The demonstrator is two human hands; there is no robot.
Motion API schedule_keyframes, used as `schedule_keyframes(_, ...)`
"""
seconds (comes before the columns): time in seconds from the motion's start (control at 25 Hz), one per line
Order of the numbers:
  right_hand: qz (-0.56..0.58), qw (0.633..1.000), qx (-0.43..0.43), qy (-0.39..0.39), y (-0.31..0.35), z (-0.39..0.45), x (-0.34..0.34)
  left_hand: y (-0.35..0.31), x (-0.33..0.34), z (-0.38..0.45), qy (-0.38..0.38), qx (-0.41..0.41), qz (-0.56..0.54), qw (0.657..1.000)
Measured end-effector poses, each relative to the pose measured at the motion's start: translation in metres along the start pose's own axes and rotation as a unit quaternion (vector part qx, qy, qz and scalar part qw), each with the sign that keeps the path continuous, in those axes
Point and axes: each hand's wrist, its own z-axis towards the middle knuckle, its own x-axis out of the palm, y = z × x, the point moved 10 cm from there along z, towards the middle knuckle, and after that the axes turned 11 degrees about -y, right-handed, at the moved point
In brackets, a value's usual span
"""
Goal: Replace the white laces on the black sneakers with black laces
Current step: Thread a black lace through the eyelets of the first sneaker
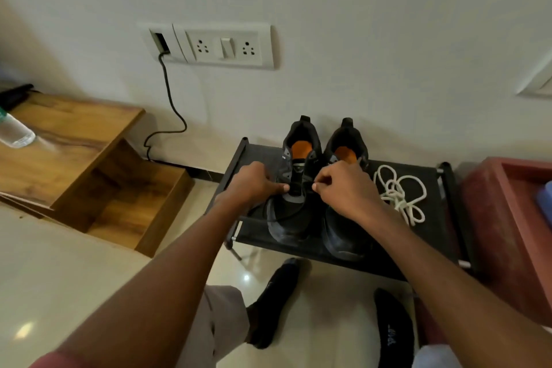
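Two black sneakers with orange insoles stand side by side on a low black rack [424, 260], toes toward me. On the left sneaker [291, 218] a thin black lace [279, 217] loops over the toe. My left hand [254, 184] grips that sneaker's left side, thumb at the eyelets. At its right side my right hand [346, 188] pinches the black lace and partly covers the right sneaker [343, 236]. A heap of white laces [400, 194] lies on the rack to the right of the shoes.
A wooden stepped shelf [89, 158] stands at the left with a plastic bottle [15, 131] on it. A reddish box [507, 233] sits right of the rack. A wall socket [224, 45] with a black cable is behind. My feet in black socks rest on the tiled floor.
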Motion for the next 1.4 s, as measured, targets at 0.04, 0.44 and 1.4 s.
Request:
schedule_keyframes(0.04,-0.001,1.000,-0.001,0.008,0.000,0.000,0.003,-0.002,0.003,0.003,0.010,0.012,-0.001,1.000)
schedule_keyframes(0.44,0.002,1.000,0.027,0.006,0.000,0.000,0.012,-0.009,0.002,0.005,0.012,0.045,-0.040,0.998)
schedule_keyframes(1.4,-0.026,0.996,-0.027,-0.086,0.029,0.005,0.021,-0.025,-0.023,0.018,-0.041,0.112,0.025,0.993)
